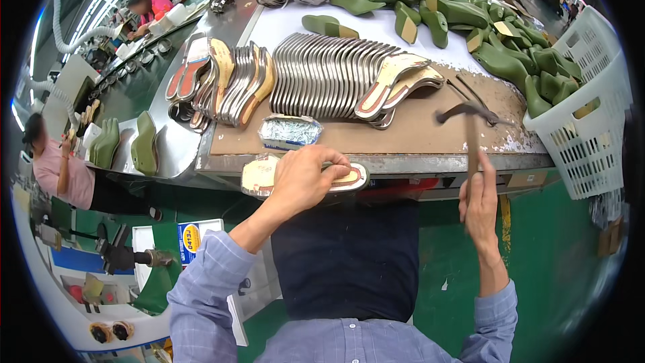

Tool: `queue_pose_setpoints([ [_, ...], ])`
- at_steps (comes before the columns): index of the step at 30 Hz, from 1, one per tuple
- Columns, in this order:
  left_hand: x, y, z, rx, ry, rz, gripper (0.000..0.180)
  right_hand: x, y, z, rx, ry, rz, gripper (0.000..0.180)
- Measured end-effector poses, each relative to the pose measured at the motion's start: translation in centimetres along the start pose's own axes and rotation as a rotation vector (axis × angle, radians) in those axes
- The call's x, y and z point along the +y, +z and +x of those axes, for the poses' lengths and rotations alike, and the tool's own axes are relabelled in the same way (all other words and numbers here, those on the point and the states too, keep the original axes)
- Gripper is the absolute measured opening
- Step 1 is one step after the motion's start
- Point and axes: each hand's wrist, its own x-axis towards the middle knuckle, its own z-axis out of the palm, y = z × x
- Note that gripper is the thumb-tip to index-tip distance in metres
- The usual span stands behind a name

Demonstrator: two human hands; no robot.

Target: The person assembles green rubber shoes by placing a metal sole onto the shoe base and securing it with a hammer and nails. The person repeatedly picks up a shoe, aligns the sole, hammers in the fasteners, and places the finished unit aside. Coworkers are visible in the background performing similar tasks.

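My left hand (306, 178) lies across a yellow and brown shoe insole (261, 173) at the table's front edge. Its thumb and forefinger are pinched together just above the insole; whatever is between them is too small to make out. A sliver of green shows under the insole's right end. Raised to the right, my right hand (478, 198) is closed round the wooden handle of a hammer (471, 134), whose dark head is slightly blurred. Just beyond my left hand stands an open box of small silvery nails (290, 132).
A long row of metal-edged insoles (329, 74) stands behind the nail box. Green shoe lasts (497, 50) are heaped at the back right, beside a white plastic basket (581, 134). Dark tools (474, 91) lie near the hammer. Co-workers sit at the left and back.
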Motion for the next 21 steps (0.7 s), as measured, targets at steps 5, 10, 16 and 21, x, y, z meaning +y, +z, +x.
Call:
queue_pose_setpoints([
  [5,0.8,-0.6,0.6,-0.023,-0.025,0.022,0.017,-1.2,0.9,-2.4,-0.106,-0.034,0.016,0.049],
  [10,0.3,0.1,0.1,0.001,0.114,0.009,0.013,-4.6,0.6,-3.0,-0.208,-0.32,-0.191,0.05],
  [16,-0.1,0.4,-0.3,0.058,0.155,0.011,0.014,-8.3,1.7,-3.0,-0.245,-0.542,-0.185,0.048],
  [21,1.2,-0.4,-0.1,-0.025,0.057,0.069,0.02,-8.6,2.8,-2.6,-0.363,-0.562,-0.329,0.05],
])
